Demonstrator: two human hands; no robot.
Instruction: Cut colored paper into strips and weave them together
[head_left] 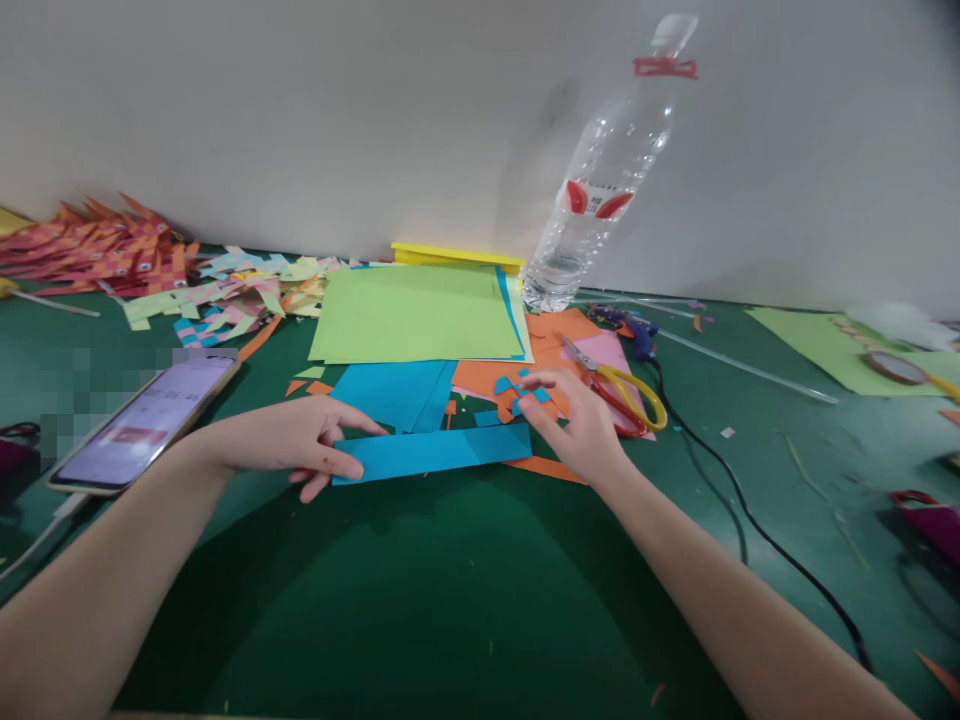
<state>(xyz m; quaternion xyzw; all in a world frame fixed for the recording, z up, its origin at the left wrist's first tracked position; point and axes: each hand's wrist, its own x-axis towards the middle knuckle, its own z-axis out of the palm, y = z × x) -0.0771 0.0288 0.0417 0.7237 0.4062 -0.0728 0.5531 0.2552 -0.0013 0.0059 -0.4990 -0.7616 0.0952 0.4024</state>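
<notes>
- Currently, from the head view, two bare hands are being seen above one green table (420, 610), and one blue paper strip (442, 452) is being held lengthwise across the near side of the paper pieces.
- At its left end the strip is being pinched by the left hand (319, 440), thumb against fingers; its right end is being left free, close to the right hand.
- The right hand (570, 420) is being held partly open, thumb and forefinger apart, beside small blue and orange scraps (555, 405); whether any scrap is being touched cannot be told.
- One stack of light green sheets (409, 315) is being seen behind the strip, its exact count being hidden by overlap.
- One water bottle (615, 160) is being shown with a red-and-white label (596, 200), its characters being too small to be read.
- One phone (154, 420) is being lit by a pale screen; its digits are being blurred.
- Scissors (606, 374) and one blue glue gun (640, 335) are being seen beyond the right hand.
</notes>
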